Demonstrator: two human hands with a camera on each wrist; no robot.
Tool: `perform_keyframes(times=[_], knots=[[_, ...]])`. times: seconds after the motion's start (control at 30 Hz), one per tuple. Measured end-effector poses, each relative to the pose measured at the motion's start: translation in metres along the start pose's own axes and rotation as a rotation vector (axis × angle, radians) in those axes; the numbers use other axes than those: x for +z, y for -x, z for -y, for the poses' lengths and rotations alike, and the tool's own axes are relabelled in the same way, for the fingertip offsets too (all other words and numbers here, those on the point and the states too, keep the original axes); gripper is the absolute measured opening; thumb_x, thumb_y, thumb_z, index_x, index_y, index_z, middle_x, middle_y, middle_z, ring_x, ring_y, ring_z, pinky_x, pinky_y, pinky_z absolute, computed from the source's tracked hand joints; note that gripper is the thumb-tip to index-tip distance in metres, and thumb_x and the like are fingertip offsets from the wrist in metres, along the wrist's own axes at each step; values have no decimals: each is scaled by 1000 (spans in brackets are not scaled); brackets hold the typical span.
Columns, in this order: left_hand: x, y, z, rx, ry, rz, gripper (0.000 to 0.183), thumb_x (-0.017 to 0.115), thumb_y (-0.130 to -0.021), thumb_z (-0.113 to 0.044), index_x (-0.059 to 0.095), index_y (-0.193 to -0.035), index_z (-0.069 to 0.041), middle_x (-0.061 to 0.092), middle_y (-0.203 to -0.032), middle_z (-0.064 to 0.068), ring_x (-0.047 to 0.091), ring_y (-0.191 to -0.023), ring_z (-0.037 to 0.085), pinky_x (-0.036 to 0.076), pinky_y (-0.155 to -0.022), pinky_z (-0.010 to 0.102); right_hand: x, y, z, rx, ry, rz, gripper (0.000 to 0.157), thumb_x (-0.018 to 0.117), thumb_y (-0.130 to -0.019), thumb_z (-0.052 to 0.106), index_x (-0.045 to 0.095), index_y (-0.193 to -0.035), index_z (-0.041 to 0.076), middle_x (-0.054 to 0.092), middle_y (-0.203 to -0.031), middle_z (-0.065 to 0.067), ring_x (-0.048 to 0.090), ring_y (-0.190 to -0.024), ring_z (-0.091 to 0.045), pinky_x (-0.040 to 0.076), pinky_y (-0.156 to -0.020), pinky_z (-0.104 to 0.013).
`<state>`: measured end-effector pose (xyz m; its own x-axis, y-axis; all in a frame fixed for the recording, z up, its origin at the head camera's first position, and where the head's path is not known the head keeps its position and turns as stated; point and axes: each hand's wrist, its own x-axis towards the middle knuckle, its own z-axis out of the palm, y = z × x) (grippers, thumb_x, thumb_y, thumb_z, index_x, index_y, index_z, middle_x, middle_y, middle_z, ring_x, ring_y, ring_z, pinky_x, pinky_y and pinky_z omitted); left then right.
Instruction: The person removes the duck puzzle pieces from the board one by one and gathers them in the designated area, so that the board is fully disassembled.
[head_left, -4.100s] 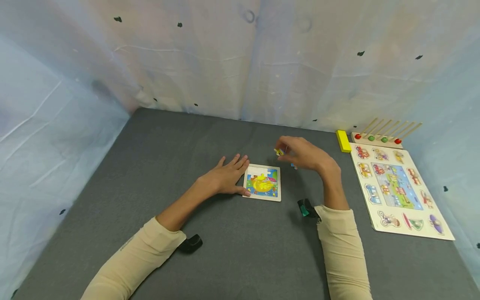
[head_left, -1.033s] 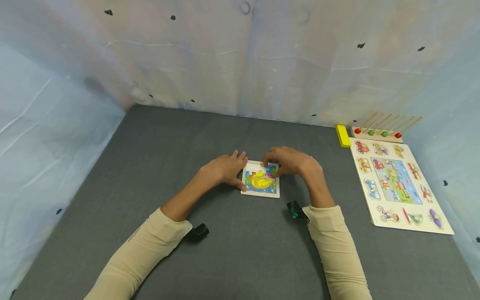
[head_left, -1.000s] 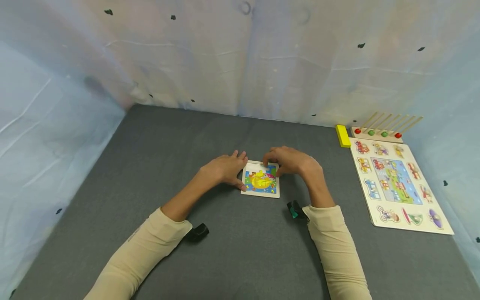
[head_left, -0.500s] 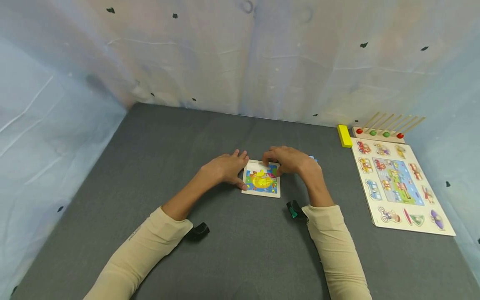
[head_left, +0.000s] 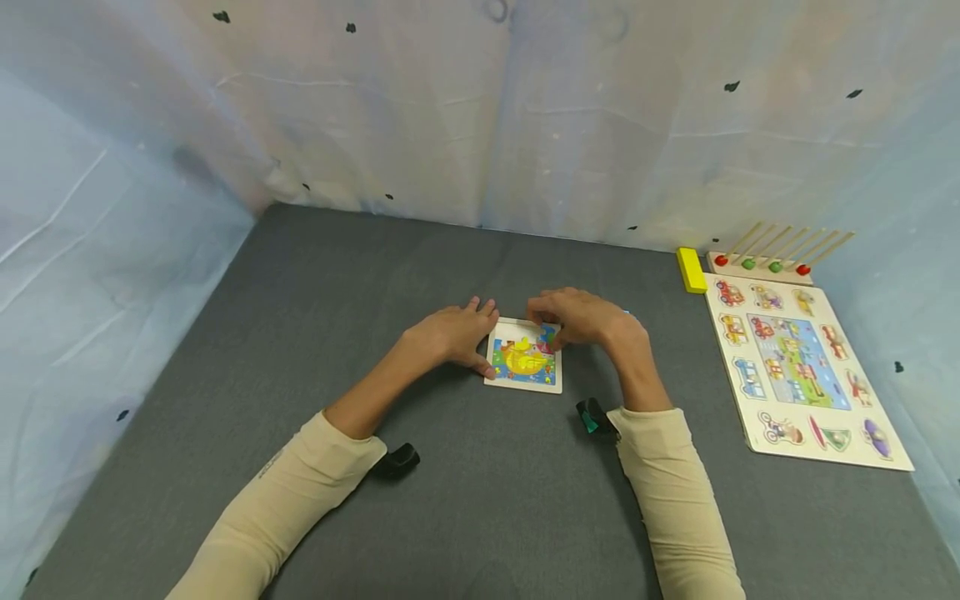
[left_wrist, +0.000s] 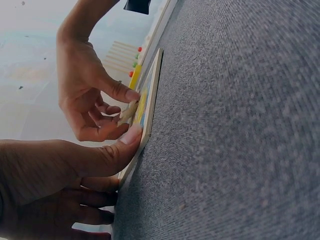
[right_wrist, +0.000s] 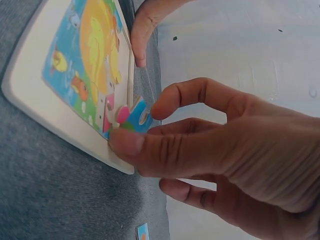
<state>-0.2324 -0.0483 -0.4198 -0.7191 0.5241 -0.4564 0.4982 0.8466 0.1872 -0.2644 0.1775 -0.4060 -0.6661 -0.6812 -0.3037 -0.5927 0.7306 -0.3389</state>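
Head, left hand: here it is, the left hand (head_left: 448,337) lies along the left side of the small puzzle board (head_left: 525,387), fingers loosely spread, thumb at the near corner
Head, right hand: across from it, the right hand (head_left: 581,318) arches over the board's far right corner, fingertips bent downward
Head, duck puzzle: flat on the dark table (head_left: 480,533), between the two hands, yellow duck facing up, a pale bare patch at its far side
Head, right edge: a yellow block (head_left: 692,270), a peg stand (head_left: 765,268) with red and green beads, and a large picture board (head_left: 862,413)
Right wrist, pinch: close now, thumb and index nearly together on a puzzle piece (right_wrist: 135,116) in blue, green and pink, tilted at the board's corner
Right wrist, loose piece: another bit, the loose piece (right_wrist: 143,232), lies on the table, well apart from the board
Left wrist, steadying side: the left thumb (left_wrist: 131,135) rests on the board's rim, nothing pinched; beyond, the right hand has its piece edge-on, over the board
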Motion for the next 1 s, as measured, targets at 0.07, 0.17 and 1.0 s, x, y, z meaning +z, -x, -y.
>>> perform_keyframes(times=[0.07,0.17,1.0], knots=[[0,0,0,3,-2,-1,105,74,-93,-55,19,-167,-5,11,-177,14,11,-165,35,24,-132,53,-1,0,-1,-16,-17,-5,32,89,-82,7,60,-97,10,60,-91,-8,52,-81,-19,43,-73,-33],[-1,1,0,7,-1,-3,105,74,-93,-55,19,-167,-5,11,-177,14,11,-165,35,24,-132,53,-1,1,-2,-33,-34,-10,32,89,-82,6,60,-94,9,60,-89,-8,53,-79,-20,43,-72,-32],[-1,3,-1,5,8,-3,106,75,-93,-54,19,-167,-4,10,-177,14,9,-165,34,22,-133,53,-34,71,-43,110,-161,-254,26,70,-90,1,64,-115,3,72,-112,-16,75,-103,-34,59,-88,-51]])
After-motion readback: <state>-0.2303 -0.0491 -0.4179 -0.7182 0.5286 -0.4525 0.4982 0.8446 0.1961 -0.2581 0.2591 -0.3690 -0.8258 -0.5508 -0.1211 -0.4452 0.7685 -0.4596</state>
